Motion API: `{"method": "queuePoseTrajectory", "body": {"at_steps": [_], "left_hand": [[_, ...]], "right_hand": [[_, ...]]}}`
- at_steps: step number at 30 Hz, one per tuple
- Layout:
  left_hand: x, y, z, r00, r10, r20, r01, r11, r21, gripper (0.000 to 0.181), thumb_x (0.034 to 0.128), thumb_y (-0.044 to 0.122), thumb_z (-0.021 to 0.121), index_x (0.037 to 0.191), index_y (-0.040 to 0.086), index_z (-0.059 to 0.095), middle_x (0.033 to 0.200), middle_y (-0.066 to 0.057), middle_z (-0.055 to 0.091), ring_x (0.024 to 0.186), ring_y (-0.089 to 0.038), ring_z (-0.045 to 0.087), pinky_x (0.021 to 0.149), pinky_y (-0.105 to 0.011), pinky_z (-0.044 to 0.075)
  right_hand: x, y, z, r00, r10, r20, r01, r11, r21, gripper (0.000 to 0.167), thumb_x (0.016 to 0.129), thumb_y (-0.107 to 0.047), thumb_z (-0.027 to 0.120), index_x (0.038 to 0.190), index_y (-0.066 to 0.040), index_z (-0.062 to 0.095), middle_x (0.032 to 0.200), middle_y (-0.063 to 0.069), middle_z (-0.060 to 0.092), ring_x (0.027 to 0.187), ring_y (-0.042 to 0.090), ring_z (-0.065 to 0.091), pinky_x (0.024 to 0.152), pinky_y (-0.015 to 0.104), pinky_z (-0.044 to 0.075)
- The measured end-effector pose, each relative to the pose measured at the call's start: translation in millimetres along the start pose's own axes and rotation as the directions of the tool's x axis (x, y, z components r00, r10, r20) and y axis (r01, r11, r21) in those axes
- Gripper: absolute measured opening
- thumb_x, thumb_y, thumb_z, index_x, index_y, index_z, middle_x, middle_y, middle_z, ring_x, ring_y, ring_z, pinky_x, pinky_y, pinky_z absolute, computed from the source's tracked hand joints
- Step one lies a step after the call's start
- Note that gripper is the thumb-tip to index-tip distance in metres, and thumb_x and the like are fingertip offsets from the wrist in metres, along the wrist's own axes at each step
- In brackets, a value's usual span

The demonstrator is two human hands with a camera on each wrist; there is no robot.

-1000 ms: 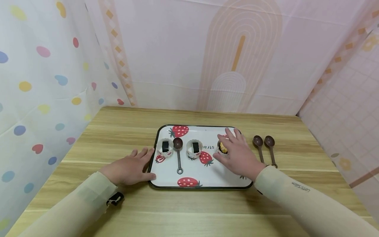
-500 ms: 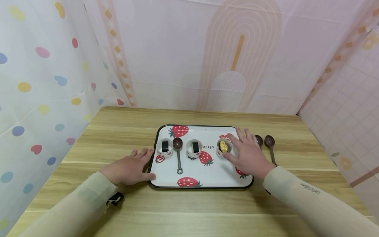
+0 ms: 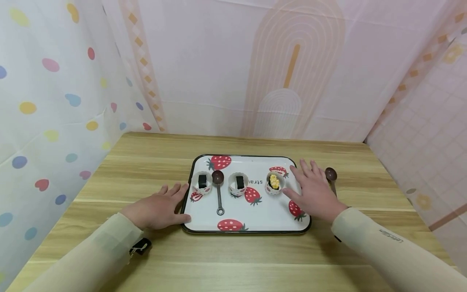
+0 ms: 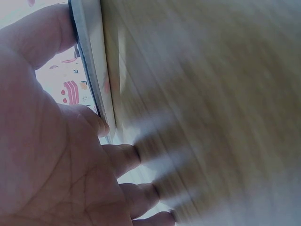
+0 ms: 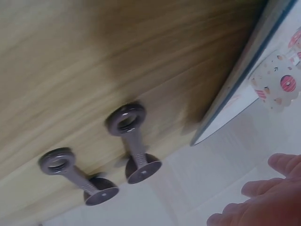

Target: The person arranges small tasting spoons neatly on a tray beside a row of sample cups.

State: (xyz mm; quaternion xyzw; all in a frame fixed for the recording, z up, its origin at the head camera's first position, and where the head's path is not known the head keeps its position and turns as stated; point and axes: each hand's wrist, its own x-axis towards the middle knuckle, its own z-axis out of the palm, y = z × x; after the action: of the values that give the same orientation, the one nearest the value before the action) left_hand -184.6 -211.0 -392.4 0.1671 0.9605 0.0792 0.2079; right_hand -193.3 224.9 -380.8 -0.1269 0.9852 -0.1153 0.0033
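A white tray [image 3: 262,221] with strawberry prints and a black rim lies on the table. My left hand [image 3: 157,207] rests at its left edge, fingers spread, thumb on the rim; the left wrist view shows the palm [image 4: 51,160] beside the tray's side. Over the tray's right side is my right hand [image 3: 316,191], fingers extended and holding nothing, just right of a paper cup [image 3: 275,183] with a yellow-topped dark piece. Two more paper cups [image 3: 202,182] [image 3: 238,184] hold black-wrapped pieces. Between them lies a brown spoon [image 3: 219,180].
Right of the tray, one brown spoon [image 3: 331,174] shows beyond my right hand; the right wrist view shows two spoons [image 5: 134,143] [image 5: 77,176] there. A small black object [image 3: 140,246] is by my left wrist. Patterned curtains [image 3: 204,73] stand behind and at both sides.
My right hand has moved right, away from the cup with the yellow-topped piece, and now covers one of the two spoons beside the tray. My left hand has stayed at the tray's edge.
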Motion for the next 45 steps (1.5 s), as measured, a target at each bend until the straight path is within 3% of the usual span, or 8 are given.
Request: {"method": "queuePoseTrajectory", "body": {"at_steps": [18,28,45], "left_hand": [[-2.0,1.5,-1.1,1.0,0.002,-0.008,-0.002,1.0,-0.004,0.112,0.0935,0.074,0.06,0.169,0.005,0.015,0.173,-0.028,0.016,0.153,-0.065,0.015,0.119,-0.073,0.031],[-2.4,1.5,-2.0,1.0,0.005,-0.007,-0.005,1.0,0.0,0.111,0.0936,0.074,0.06,0.169,0.005,0.016,0.173,-0.028,0.017,0.153,-0.065,0.016,0.118,-0.074,0.032],[-0.8,1.9,-1.0,1.0,0.0,-0.004,0.0,1.0,0.004,0.112,0.0933,0.074,0.06,0.169,0.005,0.016,0.173,-0.028,0.017,0.153,-0.065,0.017,0.118,-0.074,0.032]], "right_hand": [[-11.5,26,1,1.0,0.023,-0.005,-0.022,0.999,0.04,0.073,0.105,-0.045,0.06,0.163,-0.008,0.037,0.171,0.034,0.015,0.156,0.063,0.007,0.122,0.079,0.008],[-18.9,37,0,0.999,0.039,-0.017,-0.039,0.999,0.024,0.073,0.106,-0.042,0.058,0.162,0.0,0.035,0.169,0.037,0.019,0.154,0.064,0.012,0.123,0.076,0.013],[-30.1,51,6,0.997,0.083,0.009,-0.083,0.996,0.013,0.07,0.109,-0.036,0.055,0.162,0.003,0.034,0.168,0.038,0.018,0.153,0.063,0.016,0.126,0.071,0.016]]}}
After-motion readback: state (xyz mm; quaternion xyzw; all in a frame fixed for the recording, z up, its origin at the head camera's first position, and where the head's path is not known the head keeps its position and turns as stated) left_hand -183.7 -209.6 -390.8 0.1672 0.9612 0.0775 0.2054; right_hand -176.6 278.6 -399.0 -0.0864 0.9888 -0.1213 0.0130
